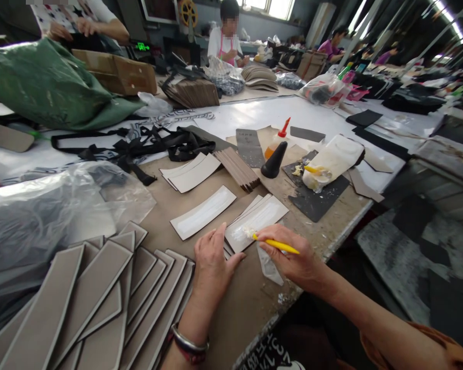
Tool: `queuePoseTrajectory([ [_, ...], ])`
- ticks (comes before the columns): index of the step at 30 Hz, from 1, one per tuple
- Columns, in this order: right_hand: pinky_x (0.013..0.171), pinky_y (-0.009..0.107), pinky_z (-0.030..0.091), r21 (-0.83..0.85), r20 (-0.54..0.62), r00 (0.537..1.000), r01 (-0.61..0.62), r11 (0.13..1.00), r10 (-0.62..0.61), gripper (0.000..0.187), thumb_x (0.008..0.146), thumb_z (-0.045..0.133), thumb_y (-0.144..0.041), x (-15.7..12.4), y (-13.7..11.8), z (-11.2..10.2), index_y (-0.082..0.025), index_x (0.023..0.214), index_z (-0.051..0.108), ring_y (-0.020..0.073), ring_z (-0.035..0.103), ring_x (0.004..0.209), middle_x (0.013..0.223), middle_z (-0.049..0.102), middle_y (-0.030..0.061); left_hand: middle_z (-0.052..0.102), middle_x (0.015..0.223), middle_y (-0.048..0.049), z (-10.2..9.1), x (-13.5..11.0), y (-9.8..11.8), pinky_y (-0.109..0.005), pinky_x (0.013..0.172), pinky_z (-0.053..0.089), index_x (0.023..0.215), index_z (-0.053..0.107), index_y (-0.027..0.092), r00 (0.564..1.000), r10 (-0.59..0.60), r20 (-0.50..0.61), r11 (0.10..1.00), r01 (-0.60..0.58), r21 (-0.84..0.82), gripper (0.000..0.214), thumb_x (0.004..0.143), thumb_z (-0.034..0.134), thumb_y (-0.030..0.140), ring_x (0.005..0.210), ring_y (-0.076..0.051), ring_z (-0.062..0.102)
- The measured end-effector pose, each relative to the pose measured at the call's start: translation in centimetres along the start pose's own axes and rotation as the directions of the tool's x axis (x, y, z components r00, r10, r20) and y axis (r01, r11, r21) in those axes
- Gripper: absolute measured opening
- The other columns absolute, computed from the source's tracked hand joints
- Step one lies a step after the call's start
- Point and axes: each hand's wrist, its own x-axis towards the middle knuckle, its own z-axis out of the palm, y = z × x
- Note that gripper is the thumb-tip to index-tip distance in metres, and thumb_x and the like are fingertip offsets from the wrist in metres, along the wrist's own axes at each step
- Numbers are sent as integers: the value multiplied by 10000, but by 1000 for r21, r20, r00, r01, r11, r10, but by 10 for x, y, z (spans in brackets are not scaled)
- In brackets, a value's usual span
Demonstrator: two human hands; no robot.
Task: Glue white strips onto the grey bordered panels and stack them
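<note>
Leftward points yellow tool (280,245) | right hand (298,259) pinching it | pale strip (259,221) slants away rightward | left hand (213,259) spread

yellow tool (283,246), whitish strip (268,213)

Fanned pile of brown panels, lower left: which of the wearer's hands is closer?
Left. The left hand is just right of the pile, at the left end of a white-smeared strip; the right hand is farther off, at the strip's right end.
</note>
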Motion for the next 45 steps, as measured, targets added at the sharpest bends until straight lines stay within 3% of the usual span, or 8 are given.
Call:
queuePoseTrajectory([
  [6,615,276,532,330,-56,937,-308,892,344,99,870,547,-276,8,-7,8,-189,875,594,156,627,681,835,619,38,628,1063,-148,-4,2,2,-437,870,437,1199,496,100,998,-52,36,999,52,-12,739,568,812,318,993,-281,565],
  [12,578,278,521,312,-139,901,-354,882,411,135,856,569,-320,11,1,9,-187,837,589,150,611,613,795,607,34,631,1049,-140,-2,1,1,-428,865,443,1208,487,106,999,-34,20,999,35,-11,743,570,812,307,984,-274,566],
  [16,552,255,527,403,-88,889,-381,832,450,147,859,562,-328,11,-4,14,-183,851,582,140,613,596,791,604,29,634,1052,-140,-1,1,1,-427,857,447,1202,492,113,1000,-21,10,1000,21,-5,728,573,809,297,987,-279,567],
  [20,587,274,532,292,-143,886,-387,874,440,157,859,558,-339,6,14,9,-184,865,585,150,614,626,840,609,44,636,1052,-136,0,1,0,-437,867,440,1201,495,126,999,-34,7,999,34,-9,707,581,801,278,985,-282,571],
  [27,577,286,499,-55,-360,872,-376,925,333,165,867,530,-340,9,56,-33,-184,844,580,157,591,618,795,599,37,610,1125,-143,7,-3,-15,-439,897,430,1274,437,151,998,29,54,1000,-29,-10,691,696,693,428,1046,-282,557],
  [35,750,343,495,-322,-374,923,-221,921,91,105,877,507,-260,14,55,-55,-193,837,576,195,601,775,801,618,59,612,1115,-160,13,-4,-21,-446,898,435,1277,439,132,997,68,30,997,-68,21,688,723,649,482,1039,-288,566],
  [40,761,336,500,-283,-291,956,-111,953,25,98,886,474,-210,6,33,-38,-196,869,570,193,599,799,815,615,67,613,1135,-158,15,-4,-23,-453,896,443,1295,420,131,996,90,15,996,-91,14,713,728,632,508,1037,-291,569],
  [45,715,308,516,-68,-281,943,-206,976,180,130,884,499,-272,-4,12,-27,-192,852,596,185,624,756,806,638,51,615,1145,-156,10,-1,-21,-458,881,451,1286,435,148,992,127,-3,992,-127,-6,685,738,614,518,1037,-293,575],
])
